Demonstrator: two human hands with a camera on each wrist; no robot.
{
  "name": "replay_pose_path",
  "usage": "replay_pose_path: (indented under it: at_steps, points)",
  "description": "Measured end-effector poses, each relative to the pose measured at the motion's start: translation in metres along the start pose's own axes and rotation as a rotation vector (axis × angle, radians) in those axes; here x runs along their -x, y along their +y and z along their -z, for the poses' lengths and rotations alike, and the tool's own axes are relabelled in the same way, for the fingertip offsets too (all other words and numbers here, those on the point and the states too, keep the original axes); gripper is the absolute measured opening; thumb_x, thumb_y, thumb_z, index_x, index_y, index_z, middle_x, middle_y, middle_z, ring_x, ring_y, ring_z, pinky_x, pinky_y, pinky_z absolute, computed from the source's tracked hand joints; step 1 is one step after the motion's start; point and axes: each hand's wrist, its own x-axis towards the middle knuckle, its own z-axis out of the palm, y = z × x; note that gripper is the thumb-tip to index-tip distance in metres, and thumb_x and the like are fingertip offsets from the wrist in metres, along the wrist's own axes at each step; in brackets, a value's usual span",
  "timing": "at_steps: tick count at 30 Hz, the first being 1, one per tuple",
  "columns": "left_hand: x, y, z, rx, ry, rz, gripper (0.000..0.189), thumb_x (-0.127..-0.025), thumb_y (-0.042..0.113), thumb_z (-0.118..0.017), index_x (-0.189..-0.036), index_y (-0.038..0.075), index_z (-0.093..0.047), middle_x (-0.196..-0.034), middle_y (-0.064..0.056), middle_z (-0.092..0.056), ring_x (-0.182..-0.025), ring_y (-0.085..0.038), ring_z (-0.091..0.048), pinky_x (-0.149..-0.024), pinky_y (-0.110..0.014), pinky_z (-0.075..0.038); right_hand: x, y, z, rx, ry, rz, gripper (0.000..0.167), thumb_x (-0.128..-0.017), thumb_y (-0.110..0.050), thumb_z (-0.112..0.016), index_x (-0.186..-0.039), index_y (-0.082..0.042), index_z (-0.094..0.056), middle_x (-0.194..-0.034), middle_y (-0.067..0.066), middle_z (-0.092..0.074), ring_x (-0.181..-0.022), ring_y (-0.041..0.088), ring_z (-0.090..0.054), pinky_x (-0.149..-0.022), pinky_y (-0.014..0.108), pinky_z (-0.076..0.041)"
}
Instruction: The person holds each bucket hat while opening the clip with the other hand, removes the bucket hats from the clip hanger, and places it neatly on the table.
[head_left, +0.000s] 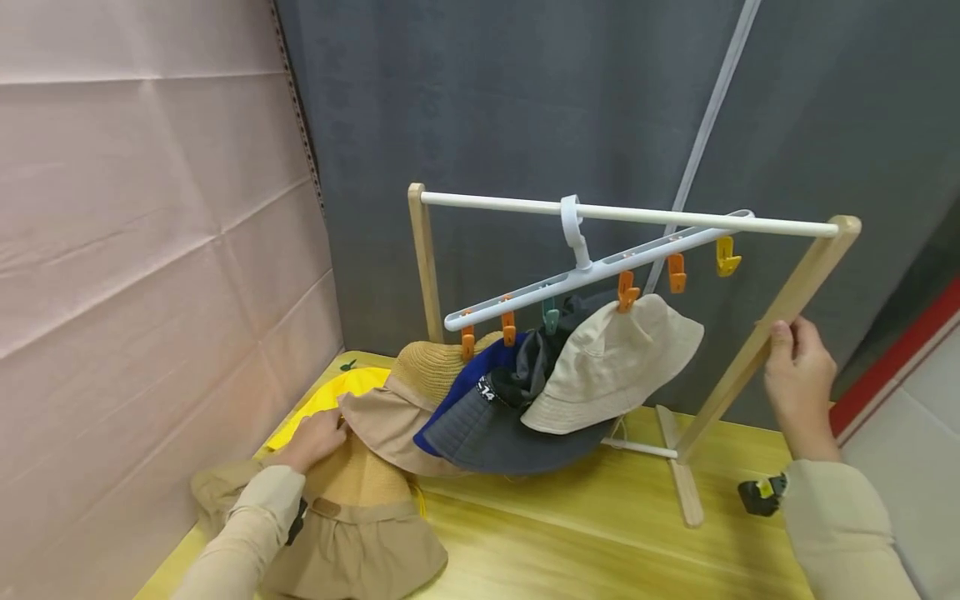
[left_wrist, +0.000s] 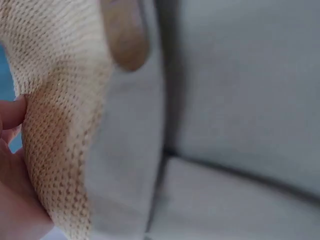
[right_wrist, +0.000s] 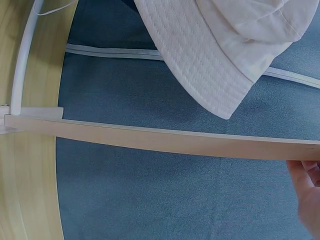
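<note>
My left hand (head_left: 311, 439) pinches the crown of a straw hat (head_left: 360, 479) with a wide tan cloth brim, low at the left. Close up in the left wrist view, the thumb presses the woven crown (left_wrist: 60, 125). At the right, my right hand (head_left: 801, 379) holds the wooden side post (head_left: 738, 367) of a drying rack. A white clip hanger (head_left: 588, 273) hangs slanted from the rack's white bar (head_left: 495, 202). Below it are a cream bucket hat (head_left: 618, 358), a dark grey hat (head_left: 487, 433), a blue brim (head_left: 431, 432) and another straw hat (head_left: 431, 371).
Orange clips, a green clip (head_left: 551, 317) and a yellow clip (head_left: 726, 257) line the hanger. Yellow fabric (head_left: 330, 396) lies behind my left hand. A pink-white wall sheet (head_left: 165, 250) borders the wood-grain table (head_left: 525, 533); a grey curtain (head_left: 487, 100) hangs behind.
</note>
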Motion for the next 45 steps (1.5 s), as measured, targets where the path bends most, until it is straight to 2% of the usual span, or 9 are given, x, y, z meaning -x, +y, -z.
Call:
replay_pose_path:
  at_steps: [9,16,22,26,29,34,38,41,45]
  points:
    - [0.009,0.003,-0.031,-0.201,0.033,0.020,0.035,-0.095,0.025,-0.045,-0.118,0.002,-0.058,-0.093,-0.021,-0.058,-0.088,-0.039,-0.051,-0.072,-0.055,-0.035,-0.006,0.000,-0.001,-0.005,-0.016,0.046,0.040,-0.099,-0.035,-0.039,-0.123,-0.008,-0.056,-0.096,-0.015,-0.055,-0.080,-0.016,-0.039,-0.074,0.012,-0.033]
    - [0.014,0.009,-0.035,-0.164,0.004,0.056,0.039,-0.096,0.025,-0.042,-0.125,0.002,-0.053,-0.103,-0.023,-0.056,-0.095,-0.041,-0.048,-0.075,-0.056,-0.034,-0.011,0.001,0.001,-0.005,-0.038,0.033,0.042,-0.099,-0.036,-0.038,-0.124,-0.008,-0.055,-0.102,-0.003,-0.060,-0.082,-0.015,-0.040,-0.076,0.013,-0.035]
    - [0.015,0.009,-0.016,-0.127,0.062,0.038,0.041,-0.092,0.022,-0.049,-0.125,-0.003,-0.051,-0.108,-0.023,-0.054,-0.098,-0.042,-0.047,-0.076,-0.058,-0.035,-0.010,0.002,-0.001,-0.027,-0.016,0.063,0.042,-0.099,-0.036,-0.039,-0.122,-0.006,-0.056,-0.097,-0.012,-0.057,-0.080,-0.016,-0.039,-0.074,0.012,-0.033]
    - [0.020,0.011,0.012,-0.093,0.200,0.011,0.035,-0.088,0.016,-0.057,-0.118,-0.002,-0.054,-0.108,-0.024,-0.057,-0.099,-0.044,-0.050,-0.078,-0.059,-0.037,-0.009,0.004,-0.002,-0.036,-0.014,0.057,0.042,-0.099,-0.036,-0.039,-0.123,-0.006,-0.056,-0.096,-0.016,-0.057,-0.080,-0.015,-0.041,-0.074,0.011,-0.033]
    - [0.023,0.019,0.036,-0.026,0.338,0.013,0.025,-0.088,0.010,-0.056,-0.110,-0.002,-0.055,-0.107,-0.024,-0.058,-0.100,-0.045,-0.050,-0.079,-0.059,-0.036,-0.009,0.005,-0.002,-0.032,-0.018,0.054,0.042,-0.099,-0.036,-0.039,-0.123,-0.006,-0.055,-0.100,-0.007,-0.060,-0.081,-0.015,-0.041,-0.075,0.011,-0.034]
    - [0.018,0.052,0.075,0.119,0.606,-0.029,0.019,-0.090,0.007,-0.052,-0.106,-0.002,-0.058,-0.103,-0.021,-0.060,-0.096,-0.041,-0.050,-0.079,-0.054,-0.036,-0.009,0.004,0.000,-0.030,-0.019,0.053,0.042,-0.099,-0.035,-0.038,-0.125,-0.005,-0.054,-0.111,0.014,-0.060,-0.082,-0.015,-0.039,-0.077,0.013,-0.034]
    - [0.013,0.100,0.099,0.236,0.769,-0.206,0.015,-0.088,0.003,-0.055,-0.102,-0.001,-0.061,-0.096,-0.018,-0.062,-0.089,-0.035,-0.052,-0.079,-0.046,-0.038,-0.008,0.003,0.000,-0.026,-0.004,0.062,0.042,-0.099,-0.035,-0.038,-0.124,-0.004,-0.055,-0.111,0.017,-0.059,-0.081,-0.015,-0.037,-0.076,0.013,-0.032]
    - [0.014,0.143,0.108,0.305,0.794,-0.352,0.015,-0.087,0.003,-0.056,-0.102,0.001,-0.061,-0.095,-0.014,-0.062,-0.088,-0.029,-0.054,-0.079,-0.040,-0.041,-0.007,0.003,0.000,-0.014,-0.010,0.048,0.043,-0.099,-0.035,-0.038,-0.125,-0.005,-0.054,-0.112,0.016,-0.060,-0.082,-0.015,-0.038,-0.077,0.013,-0.033]
    - [0.016,0.205,0.106,0.387,0.714,-0.490,0.018,-0.090,0.007,-0.054,-0.107,0.005,-0.061,-0.102,-0.007,-0.061,-0.096,-0.022,-0.054,-0.085,-0.035,-0.043,-0.008,0.000,0.002,0.002,-0.038,0.034,0.043,-0.100,-0.035,-0.036,-0.128,-0.007,-0.051,-0.118,0.019,-0.058,-0.083,-0.014,-0.038,-0.078,0.016,-0.035]
